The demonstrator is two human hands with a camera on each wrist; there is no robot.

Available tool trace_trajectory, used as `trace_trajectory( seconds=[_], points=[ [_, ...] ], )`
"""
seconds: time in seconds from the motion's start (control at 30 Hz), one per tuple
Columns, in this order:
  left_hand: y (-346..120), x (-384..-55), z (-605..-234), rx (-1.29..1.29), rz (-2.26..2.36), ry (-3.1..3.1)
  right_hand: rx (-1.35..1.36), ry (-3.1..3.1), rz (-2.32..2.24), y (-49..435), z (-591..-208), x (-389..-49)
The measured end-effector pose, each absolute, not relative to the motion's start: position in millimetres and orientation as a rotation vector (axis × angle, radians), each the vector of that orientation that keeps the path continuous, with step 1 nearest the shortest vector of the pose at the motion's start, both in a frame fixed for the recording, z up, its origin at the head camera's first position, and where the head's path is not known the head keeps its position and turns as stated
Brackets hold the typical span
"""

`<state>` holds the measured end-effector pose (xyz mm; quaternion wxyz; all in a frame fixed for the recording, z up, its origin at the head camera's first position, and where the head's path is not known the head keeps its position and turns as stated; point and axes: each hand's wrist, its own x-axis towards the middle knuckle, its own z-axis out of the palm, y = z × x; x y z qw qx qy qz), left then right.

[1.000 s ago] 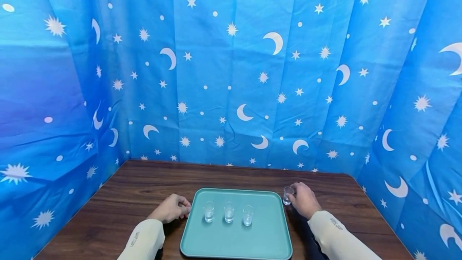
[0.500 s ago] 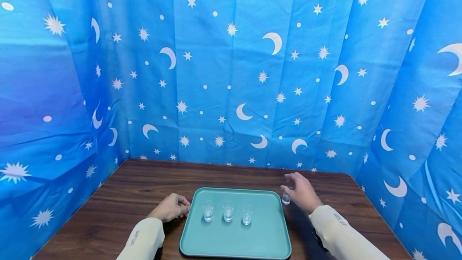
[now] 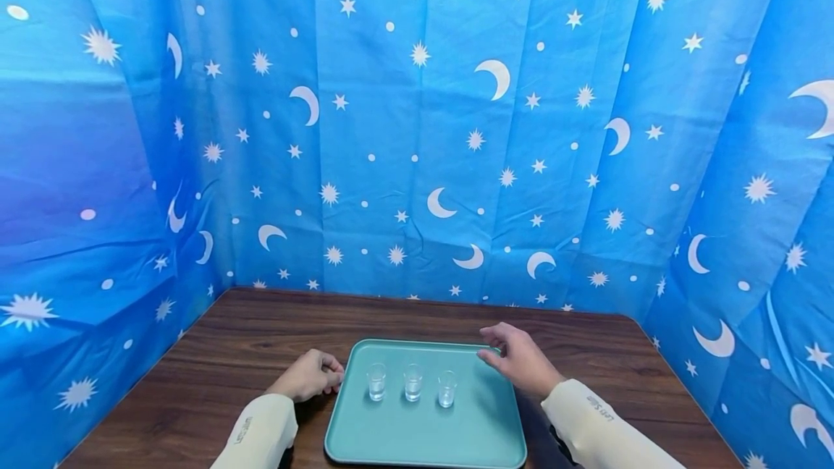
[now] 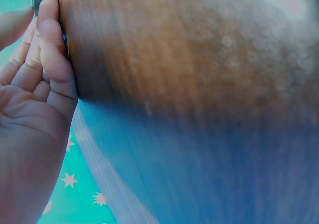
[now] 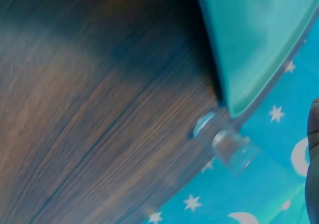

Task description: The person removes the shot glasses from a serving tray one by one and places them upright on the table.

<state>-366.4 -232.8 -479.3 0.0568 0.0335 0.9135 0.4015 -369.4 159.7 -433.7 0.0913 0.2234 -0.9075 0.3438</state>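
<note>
"Holding anything, that right grip (image 3: 521, 362)?"

"Nothing; thumb and fingers are well apart above the tray's (image 3: 423, 438) far corner. The left grip (image 3: 309, 373) pinches the tray's near side of rim."

"And glasses?"

"Three glasses (image 3: 413, 382) stand left of the right grip, on the tray; a fourth glass (image 5: 227, 139) is near that grip, on the worktop (image 3: 417, 313)."

"Handling?"

"Light, stiff, slippery, breakable, I'd judge. Hold the side walls, thumb opposite fingers."

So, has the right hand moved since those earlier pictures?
Yes, leftward. In the head view, the right hand was just right of the tray a second ago; now it overlaps the tray's far right corner.
</note>
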Motion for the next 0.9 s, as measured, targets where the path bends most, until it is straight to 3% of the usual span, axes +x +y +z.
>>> trace_trajectory(
  seconds=[0.33, 0.9],
  points=[
    [-233, -366, -478, 0.103, 1.230, 2.768, 0.946, -2.752, 0.960, 131, -438, -359],
    [-232, -367, -479, 0.117, 1.240, 2.768, 1.048, -2.806, 0.893, 117, -445, -355]
  ],
)
